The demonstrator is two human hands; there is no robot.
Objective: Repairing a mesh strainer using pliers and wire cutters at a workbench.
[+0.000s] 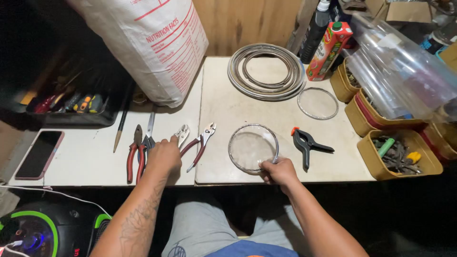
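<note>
My right hand (280, 172) grips the near rim of a round clear glass disc with a metal rim (252, 146) lying on the white table (238, 107). My left hand (163, 154) rests over the handles of silver locking pliers (182, 134), fingers curled on them. Red-handled slip-joint pliers (201, 143) lie just right of that hand. Red-handled pliers (133, 154) and a blue-handled tool (147, 138) lie just left of it.
A black spring clamp (308, 145) lies right of the disc. A second round disc (317, 103) and a coil of metal strip (265, 71) sit farther back. Tan bins of hardware (397, 154) line the right edge. A large white sack (147, 43), a phone (39, 154) and a pencil-like stick (121, 126) stand left.
</note>
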